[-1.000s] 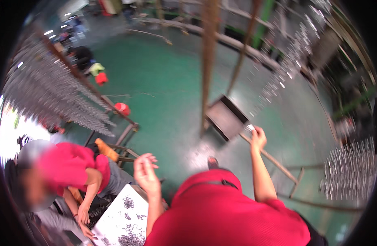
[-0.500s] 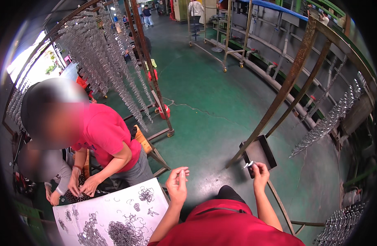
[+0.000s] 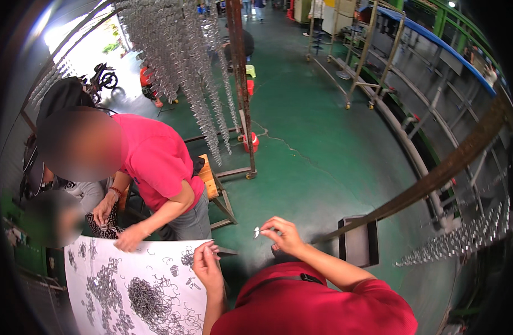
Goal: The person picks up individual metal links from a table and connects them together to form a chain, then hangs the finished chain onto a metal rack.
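Over the right edge of the white-topped table (image 3: 172,262) is my left hand (image 3: 208,271), its fingers curled together. Whatever may be between its fingertips is too small to make out. My right hand (image 3: 284,237) is raised in front of my body, pinching a small shiny metal piece (image 3: 256,232) between thumb and fingertips. Beside my left hand, on the white top, lie a dense heap of dark metal hooks (image 3: 147,296), scattered loose hooks and paler clusters of small metal parts (image 3: 106,287).
Across the table a person in a pink shirt (image 3: 156,148) leans over it, beside another in grey. Hanging strands of metal parts (image 3: 206,100) fill a rusty rack. To my right are a dark tray (image 3: 359,243), a slanting rack post (image 3: 412,198) and more strands (image 3: 463,237).
My right hand has swung left with the metal piece, closer to my left hand. My left hand sits lower, by the table edge. The view has turned left; the co-worker's hand has moved over the table.
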### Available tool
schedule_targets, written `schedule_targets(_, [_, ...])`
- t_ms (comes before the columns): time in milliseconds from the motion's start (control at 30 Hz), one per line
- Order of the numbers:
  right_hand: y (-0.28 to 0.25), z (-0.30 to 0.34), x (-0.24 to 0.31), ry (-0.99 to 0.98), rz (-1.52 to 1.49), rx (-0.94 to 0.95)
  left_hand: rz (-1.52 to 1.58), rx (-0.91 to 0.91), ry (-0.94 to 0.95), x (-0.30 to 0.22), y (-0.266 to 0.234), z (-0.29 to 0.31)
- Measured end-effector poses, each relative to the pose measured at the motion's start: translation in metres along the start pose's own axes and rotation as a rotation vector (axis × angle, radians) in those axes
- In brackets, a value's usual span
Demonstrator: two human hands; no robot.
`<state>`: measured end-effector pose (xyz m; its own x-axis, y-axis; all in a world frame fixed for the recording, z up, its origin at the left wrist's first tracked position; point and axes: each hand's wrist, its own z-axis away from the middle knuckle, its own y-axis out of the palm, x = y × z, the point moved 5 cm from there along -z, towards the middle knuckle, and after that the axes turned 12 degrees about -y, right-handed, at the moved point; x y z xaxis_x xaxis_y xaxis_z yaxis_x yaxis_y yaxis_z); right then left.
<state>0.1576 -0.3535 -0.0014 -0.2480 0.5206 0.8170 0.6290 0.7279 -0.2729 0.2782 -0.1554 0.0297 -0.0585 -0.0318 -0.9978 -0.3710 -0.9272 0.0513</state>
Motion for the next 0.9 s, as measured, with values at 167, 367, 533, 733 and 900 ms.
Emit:
schedule_targets(167, [0.04, -0.034, -0.014, -0.206, -0.165, 0.288, -0.004, -0.297, -0.039, 0.006, -0.015, 0.0])
schedule_targets(367, [0.073, -0.047, -0.014, -0.277, -0.382, 0.562, -0.065, -0.714, -0.102, 0.024, -0.03, 0.031])
schedule_targets(533, [0.106, -0.037, -0.007, -0.296, -0.519, 0.826, -0.091, -1.035, -0.115, 0.038, -0.057, 0.079])
schedule_targets(733, [0.145, -0.018, 0.026, -0.378, -0.653, 0.974, -0.164, -1.216, -0.21, 0.082, -0.118, 0.139])
schedule_targets(900, [0.172, -0.002, 0.051, -0.344, -0.597, 1.067, -0.392, -1.432, -0.171, 0.101, -0.182, 0.167])
